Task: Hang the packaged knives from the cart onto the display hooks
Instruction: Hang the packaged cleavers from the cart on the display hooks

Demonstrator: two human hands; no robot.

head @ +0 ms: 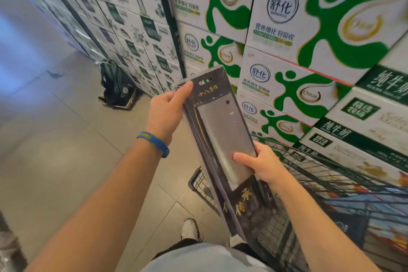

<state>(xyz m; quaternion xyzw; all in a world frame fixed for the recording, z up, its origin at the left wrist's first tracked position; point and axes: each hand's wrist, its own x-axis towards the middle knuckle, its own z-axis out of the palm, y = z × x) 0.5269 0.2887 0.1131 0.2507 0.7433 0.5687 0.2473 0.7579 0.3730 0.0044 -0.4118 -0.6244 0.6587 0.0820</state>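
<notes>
Packaged knife [220,130] held slanted above cart [309,185], hang-hole end up, in front of stacked milk boxes [309,28]. No hooks in view, so hanging not yet done; prob. early in the job. Left hand [167,110] pinches top corner, thumb on front; right hand [262,163] grips lower edge w/ thumb across blade window.
</notes>
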